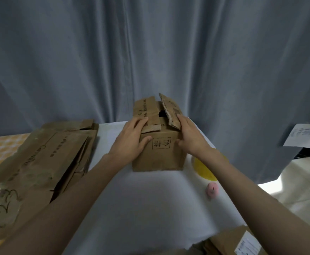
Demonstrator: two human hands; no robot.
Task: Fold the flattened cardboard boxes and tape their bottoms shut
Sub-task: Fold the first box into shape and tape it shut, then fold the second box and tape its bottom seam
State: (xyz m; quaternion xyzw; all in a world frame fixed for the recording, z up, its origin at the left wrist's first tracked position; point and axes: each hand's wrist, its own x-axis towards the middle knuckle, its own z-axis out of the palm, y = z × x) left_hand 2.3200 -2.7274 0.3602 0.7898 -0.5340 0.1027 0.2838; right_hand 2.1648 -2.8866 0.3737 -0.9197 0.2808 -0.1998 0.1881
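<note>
Pressing box (158, 150) flaps shut for taping: left hand (132, 137) flat on left flap, right hand (189, 133) open, steadying raised right flap.

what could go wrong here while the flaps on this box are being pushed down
The torn right flap stands up, ragged-edged; pressed by the right hand, it may crease or tear further rather than close flush. The left flap lies down under the left hand, but a dark gap remains between the flaps, so tape might bridge it poorly. The pink item and yellow roll sit beside the right forearm and could get knocked.
</note>
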